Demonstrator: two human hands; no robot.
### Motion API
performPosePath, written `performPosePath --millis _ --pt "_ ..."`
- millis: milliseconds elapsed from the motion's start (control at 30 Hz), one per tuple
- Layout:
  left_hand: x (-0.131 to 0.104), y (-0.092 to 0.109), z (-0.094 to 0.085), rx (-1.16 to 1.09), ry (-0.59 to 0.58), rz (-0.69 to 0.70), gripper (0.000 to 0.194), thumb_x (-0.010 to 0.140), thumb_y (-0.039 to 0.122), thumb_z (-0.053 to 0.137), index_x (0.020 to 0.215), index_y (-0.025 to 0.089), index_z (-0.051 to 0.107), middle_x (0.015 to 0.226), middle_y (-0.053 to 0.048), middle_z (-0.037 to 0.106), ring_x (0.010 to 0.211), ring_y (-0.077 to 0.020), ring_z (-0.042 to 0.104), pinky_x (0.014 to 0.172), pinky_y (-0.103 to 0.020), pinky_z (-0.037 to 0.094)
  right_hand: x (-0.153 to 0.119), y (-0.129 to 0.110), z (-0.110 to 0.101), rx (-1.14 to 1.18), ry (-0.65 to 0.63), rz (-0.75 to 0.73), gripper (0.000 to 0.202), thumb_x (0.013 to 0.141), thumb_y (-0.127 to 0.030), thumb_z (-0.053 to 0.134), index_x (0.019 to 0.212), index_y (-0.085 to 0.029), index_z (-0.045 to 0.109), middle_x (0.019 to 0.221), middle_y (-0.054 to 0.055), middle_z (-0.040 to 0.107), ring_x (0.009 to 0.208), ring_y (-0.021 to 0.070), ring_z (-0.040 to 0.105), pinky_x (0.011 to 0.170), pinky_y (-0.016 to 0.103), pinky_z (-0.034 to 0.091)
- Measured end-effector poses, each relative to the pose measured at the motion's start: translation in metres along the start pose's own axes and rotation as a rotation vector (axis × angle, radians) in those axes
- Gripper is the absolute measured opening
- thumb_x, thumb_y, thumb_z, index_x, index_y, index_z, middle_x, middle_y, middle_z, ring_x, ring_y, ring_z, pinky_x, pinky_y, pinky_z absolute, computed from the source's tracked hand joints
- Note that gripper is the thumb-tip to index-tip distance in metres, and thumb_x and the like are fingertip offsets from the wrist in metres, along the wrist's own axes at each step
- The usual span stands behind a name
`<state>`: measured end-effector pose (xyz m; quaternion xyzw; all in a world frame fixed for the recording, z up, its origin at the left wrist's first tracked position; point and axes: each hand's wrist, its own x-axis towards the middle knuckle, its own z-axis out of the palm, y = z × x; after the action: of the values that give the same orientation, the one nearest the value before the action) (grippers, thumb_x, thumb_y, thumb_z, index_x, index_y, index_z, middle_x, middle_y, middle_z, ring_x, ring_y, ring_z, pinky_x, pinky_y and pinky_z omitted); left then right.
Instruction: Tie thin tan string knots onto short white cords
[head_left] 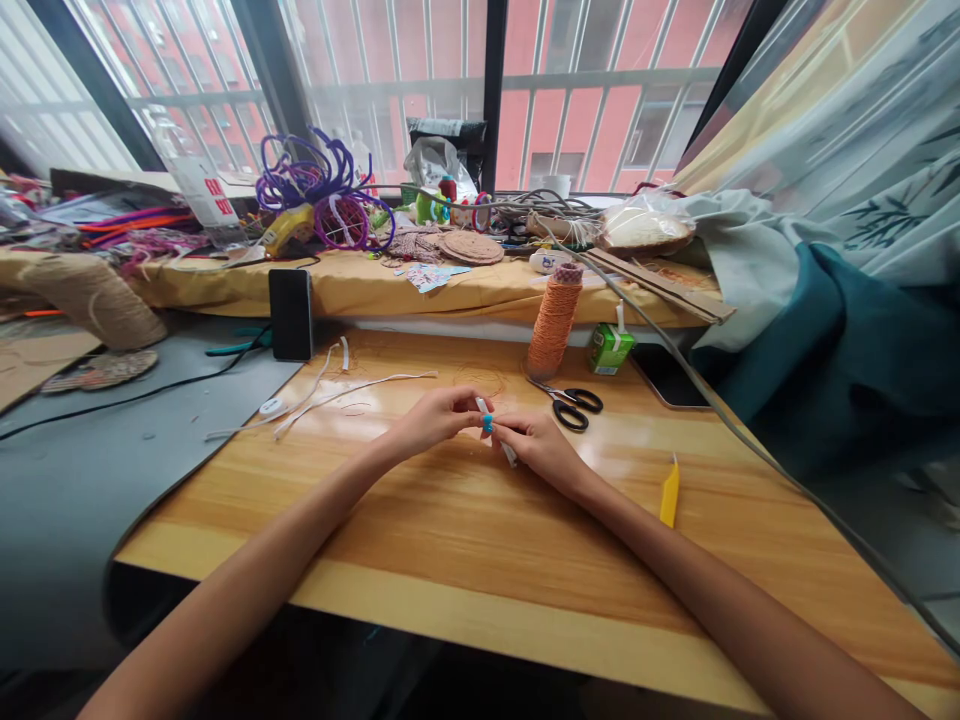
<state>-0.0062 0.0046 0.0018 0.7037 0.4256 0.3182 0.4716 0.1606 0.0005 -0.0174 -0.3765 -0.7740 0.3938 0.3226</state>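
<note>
Above the middle of the wooden table (570,560), my two hands meet around a thin white strip (509,455) with a small blue piece (487,423) on it. My left hand (444,418) pinches the strip near its upper end, fingertips touching the blue piece. From the other side, my right hand (536,447) is closed on the strip just beside the blue piece. The strip slants, its lower end sticking out under my right fingers. Black-handled scissors (571,408) lie to the right, beyond my right hand. White cords (337,395) lie to the left.
An orange thread cone (555,322), a green carton (610,348) and a dark tablet (669,375) stand or lie at the back right. A yellow tool (670,492) lies at right. A phone (290,314) stands at back left, before a cluttered sill (360,290). A cable crosses the right side.
</note>
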Motion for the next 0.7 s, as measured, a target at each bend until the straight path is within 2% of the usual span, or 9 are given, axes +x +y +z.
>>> performPosePath --millis 133,267,400,600,700 --pt "-0.0005 -0.0016 -0.0009 -0.003 0.012 0.023 0.019 0.069 0.032 0.051 0.073 0.013 0.054 0.061 0.001 0.052 0.050 -0.0053 0.037 0.041 -0.015 0.026 0.0005 0.0021 -0.0020 0.082 -0.039 0.001 0.029 0.077 -0.034 0.044 0.059 -0.015 0.055 0.055 -0.002 0.047 0.050 0.0075 0.039 0.049 0.019 0.029" --pt "-0.0005 -0.0039 -0.0004 -0.026 0.033 0.009 0.019 0.069 0.032 0.051 0.071 0.013 0.054 0.057 0.002 0.051 0.045 -0.0040 0.033 0.040 -0.016 0.025 0.0029 0.0028 -0.0037 0.125 -0.086 0.018 0.029 0.077 -0.037 0.043 0.065 -0.015 0.056 0.058 -0.002 0.047 0.051 0.0073 0.038 0.048 0.019 0.030" --pt "-0.0006 -0.0033 0.0000 -0.060 0.033 0.007 0.020 0.069 0.032 0.051 0.070 0.013 0.054 0.057 0.002 0.050 0.043 -0.0030 0.031 0.039 -0.016 0.023 0.0048 0.0047 -0.0029 0.149 -0.104 0.060 0.032 0.077 -0.042 0.041 0.068 -0.015 0.056 0.056 -0.003 0.042 0.047 0.0066 0.035 0.044 0.019 0.028" --pt "-0.0010 -0.0002 0.0013 -0.134 0.011 -0.058 0.020 0.067 0.032 0.052 0.071 0.012 0.056 0.060 0.001 0.051 0.042 -0.0025 0.026 0.037 -0.017 0.018 0.0062 0.0084 -0.0008 0.128 -0.056 0.043 0.031 0.078 -0.041 0.041 0.066 -0.016 0.055 0.055 -0.004 0.039 0.048 0.0068 0.034 0.045 0.020 0.026" --pt "-0.0010 0.0016 0.0028 -0.178 0.042 -0.101 0.024 0.067 0.037 0.053 0.068 0.013 0.056 0.051 0.004 0.044 0.041 -0.0027 0.023 0.037 -0.018 0.016 0.0060 0.0068 -0.0009 0.113 -0.030 0.012 0.031 0.079 -0.040 0.041 0.065 -0.016 0.054 0.056 -0.003 0.041 0.050 0.0075 0.035 0.048 0.020 0.026"
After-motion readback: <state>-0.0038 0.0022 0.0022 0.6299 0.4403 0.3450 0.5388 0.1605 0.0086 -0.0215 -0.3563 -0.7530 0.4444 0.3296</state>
